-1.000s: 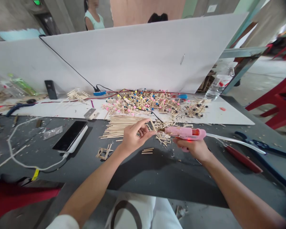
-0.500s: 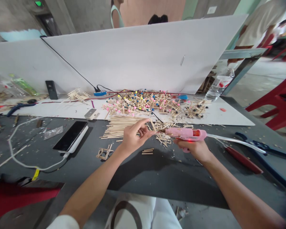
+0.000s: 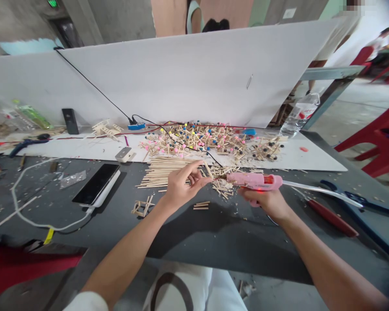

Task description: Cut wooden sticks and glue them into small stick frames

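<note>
Between thumb and forefinger, my left hand (image 3: 183, 185) pinches a short wooden stick (image 3: 208, 169) held aslant. My right hand (image 3: 267, 202) is wrapped round the grip of a pink hot glue gun (image 3: 253, 180), whose red light glows. The gun's nozzle points left and is close to the stick's lower end; whether they touch I cannot tell. A long clear glue stick (image 3: 317, 191) juts from the gun's back. Below my hands lie several short sticks (image 3: 201, 205) in a small row. A small stick frame (image 3: 142, 206) stands left of them.
Long sticks (image 3: 160, 172) lie behind my left hand. Behind them is a heap of sticks with coloured ball ends (image 3: 194, 138). A phone (image 3: 96, 185) on a white block lies left; a red-handled tool (image 3: 332, 218) and blue-handled pliers (image 3: 369, 224) lie right. A water bottle (image 3: 300, 114) stands back right.
The glue gun has shifted very slightly right, its nozzle still close to the stick. My left hand is nearly unmoved. Behind the white board, a person has moved right.
</note>
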`<state>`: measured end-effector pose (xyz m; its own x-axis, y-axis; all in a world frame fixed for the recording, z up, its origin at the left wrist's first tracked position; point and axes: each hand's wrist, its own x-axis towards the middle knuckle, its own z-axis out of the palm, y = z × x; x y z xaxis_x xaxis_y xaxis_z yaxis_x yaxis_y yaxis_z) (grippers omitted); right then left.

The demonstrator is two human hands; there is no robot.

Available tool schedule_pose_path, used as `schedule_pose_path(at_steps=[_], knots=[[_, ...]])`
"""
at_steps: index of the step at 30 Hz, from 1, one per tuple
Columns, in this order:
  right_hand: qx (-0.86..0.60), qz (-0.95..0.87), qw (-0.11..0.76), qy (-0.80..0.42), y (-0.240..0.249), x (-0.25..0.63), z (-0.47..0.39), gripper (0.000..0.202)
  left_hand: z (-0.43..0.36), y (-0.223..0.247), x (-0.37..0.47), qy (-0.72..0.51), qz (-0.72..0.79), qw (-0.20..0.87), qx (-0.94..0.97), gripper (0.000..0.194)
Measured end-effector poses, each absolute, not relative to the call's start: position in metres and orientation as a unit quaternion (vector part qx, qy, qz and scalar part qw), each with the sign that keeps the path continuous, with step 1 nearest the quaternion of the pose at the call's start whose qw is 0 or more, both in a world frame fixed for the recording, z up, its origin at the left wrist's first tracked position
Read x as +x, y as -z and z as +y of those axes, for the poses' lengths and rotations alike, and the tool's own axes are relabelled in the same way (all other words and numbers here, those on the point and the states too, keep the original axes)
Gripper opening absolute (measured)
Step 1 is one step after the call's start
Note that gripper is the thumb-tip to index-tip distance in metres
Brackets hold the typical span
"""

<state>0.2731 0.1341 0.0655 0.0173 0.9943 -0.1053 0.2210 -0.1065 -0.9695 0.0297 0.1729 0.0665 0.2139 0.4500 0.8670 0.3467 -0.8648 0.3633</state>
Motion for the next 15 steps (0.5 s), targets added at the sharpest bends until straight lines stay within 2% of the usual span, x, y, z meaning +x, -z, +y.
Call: schedule_pose_path(at_steps=[6,11,15], knots=[[-0.547,-0.425,0.520,-0.500,-0.060,0.288,0.160,0.027,0.171,-0.069,0.030,-0.577,0.270,0.061,0.769,0.041],[-0.512,-0.371,0.480,-0.608,-0.053,0.310,0.176,0.022,0.172,-0.070,0.028,-0.576,0.281,0.063,0.765,0.039],[-0.502,-0.357,0.480,-0.624,-0.048,0.316,0.177,0.021,0.172,-0.070,0.027,-0.580,0.291,0.054,0.759,0.038]])
